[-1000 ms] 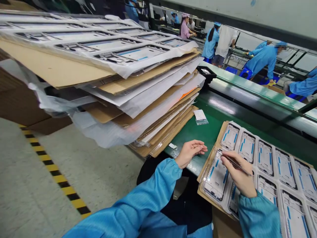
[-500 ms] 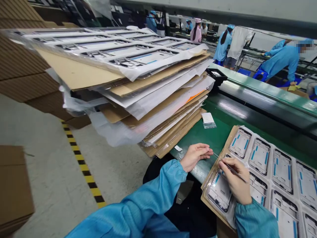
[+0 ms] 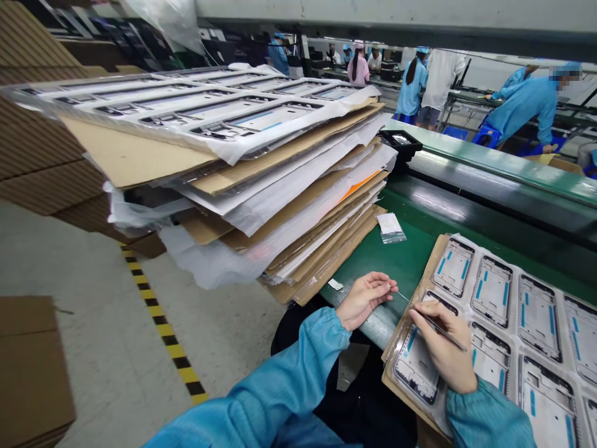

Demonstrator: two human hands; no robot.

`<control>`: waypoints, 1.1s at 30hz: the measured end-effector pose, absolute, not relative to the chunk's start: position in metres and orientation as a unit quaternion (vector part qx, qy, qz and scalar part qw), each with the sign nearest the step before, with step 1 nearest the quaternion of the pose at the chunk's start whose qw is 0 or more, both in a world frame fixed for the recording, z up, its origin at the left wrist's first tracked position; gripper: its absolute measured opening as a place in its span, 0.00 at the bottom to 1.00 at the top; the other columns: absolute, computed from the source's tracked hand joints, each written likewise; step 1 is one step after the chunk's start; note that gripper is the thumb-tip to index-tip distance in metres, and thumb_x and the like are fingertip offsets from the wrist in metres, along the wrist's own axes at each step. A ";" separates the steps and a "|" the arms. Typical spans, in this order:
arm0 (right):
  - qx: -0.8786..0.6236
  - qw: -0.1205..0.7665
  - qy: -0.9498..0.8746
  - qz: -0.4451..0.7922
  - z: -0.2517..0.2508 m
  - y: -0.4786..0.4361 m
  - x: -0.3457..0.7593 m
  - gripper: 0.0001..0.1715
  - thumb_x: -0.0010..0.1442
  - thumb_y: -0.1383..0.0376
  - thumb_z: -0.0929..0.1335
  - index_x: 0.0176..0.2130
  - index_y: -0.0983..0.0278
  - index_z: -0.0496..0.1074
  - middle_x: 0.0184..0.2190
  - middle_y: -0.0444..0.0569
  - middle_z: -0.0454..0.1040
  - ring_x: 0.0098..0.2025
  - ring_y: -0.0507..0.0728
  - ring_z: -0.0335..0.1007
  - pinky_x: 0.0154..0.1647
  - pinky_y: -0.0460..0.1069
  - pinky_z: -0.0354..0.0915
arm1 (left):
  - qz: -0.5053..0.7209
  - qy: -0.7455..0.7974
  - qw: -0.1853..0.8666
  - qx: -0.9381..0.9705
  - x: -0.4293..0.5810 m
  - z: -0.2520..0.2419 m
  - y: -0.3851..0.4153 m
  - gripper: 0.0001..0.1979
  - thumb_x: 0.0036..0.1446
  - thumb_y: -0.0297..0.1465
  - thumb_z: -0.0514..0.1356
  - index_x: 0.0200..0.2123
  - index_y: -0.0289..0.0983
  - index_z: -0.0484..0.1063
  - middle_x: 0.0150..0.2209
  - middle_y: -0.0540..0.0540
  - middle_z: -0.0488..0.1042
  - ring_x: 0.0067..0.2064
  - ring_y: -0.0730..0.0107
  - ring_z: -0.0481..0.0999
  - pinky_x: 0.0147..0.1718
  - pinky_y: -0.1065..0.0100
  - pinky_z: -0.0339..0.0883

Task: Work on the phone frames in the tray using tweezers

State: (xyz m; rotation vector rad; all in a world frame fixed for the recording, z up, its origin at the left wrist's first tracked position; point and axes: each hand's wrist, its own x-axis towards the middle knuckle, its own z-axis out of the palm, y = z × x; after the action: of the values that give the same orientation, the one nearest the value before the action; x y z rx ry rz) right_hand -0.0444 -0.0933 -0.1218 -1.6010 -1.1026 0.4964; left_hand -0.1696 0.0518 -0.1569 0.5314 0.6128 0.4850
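Observation:
My right hand point(image 3: 442, 351) pinches thin metal tweezers point(image 3: 431, 322), whose tip reaches left over the tray's edge toward my left hand. It rests on a sheet point(image 3: 513, 323) of several white phone frames with blue strips, lying on cardboard at the bench's near edge. My left hand point(image 3: 366, 297) lies on the green bench edge just left of the sheet, fingers loosely curled and close together near the tweezers' tip. Whether they hold anything is too small to see. Both arms wear blue sleeves.
A tall, leaning stack of cardboard and plastic sheets point(image 3: 261, 186) topped with phone frames overhangs the bench's left end. A small clear bag point(image 3: 390, 228) and a black tray point(image 3: 400, 142) lie on the green conveyor point(image 3: 466, 205). People in blue coats work beyond. Cardboard boxes point(image 3: 32, 367) stand on the floor at left.
The view has swung slightly left and down. My right hand has slid along the frame sheet toward my left hand, bringing the tweezers' tip near its fingers.

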 end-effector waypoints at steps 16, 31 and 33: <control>-0.665 0.562 -0.430 0.240 -0.121 -0.094 -0.057 0.03 0.58 0.65 0.70 0.35 0.63 0.73 0.34 0.45 0.74 0.37 0.49 0.72 0.42 0.43 0.69 | 0.217 0.282 0.907 0.225 -0.176 -0.162 0.051 0.19 0.40 0.23 0.71 0.36 0.30 0.68 0.32 0.47 0.74 0.36 0.73 0.77 0.30 0.78 0.72; -0.673 0.578 -0.363 0.285 -0.130 -0.093 -0.058 0.09 0.58 0.61 0.71 0.34 0.65 0.72 0.33 0.47 0.73 0.36 0.51 0.72 0.40 0.46 0.69 | 0.234 0.292 0.892 0.252 -0.173 -0.162 0.048 0.18 0.40 0.24 0.71 0.35 0.28 0.69 0.33 0.45 0.75 0.36 0.74 0.77 0.31 0.80 0.71; -0.672 0.583 -0.349 0.294 -0.130 -0.092 -0.058 0.10 0.57 0.60 0.71 0.34 0.65 0.72 0.33 0.48 0.73 0.36 0.52 0.72 0.40 0.46 0.69 | 0.240 0.296 0.886 0.264 -0.173 -0.162 0.047 0.18 0.40 0.24 0.71 0.34 0.28 0.69 0.34 0.45 0.75 0.36 0.74 0.77 0.31 0.80 0.71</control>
State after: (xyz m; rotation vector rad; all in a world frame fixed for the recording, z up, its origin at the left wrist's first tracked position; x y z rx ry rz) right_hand -0.0580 -0.0919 -0.1302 -1.5692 -0.8156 0.6869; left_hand -0.1726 0.0467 -0.1616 0.5495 0.6148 0.4993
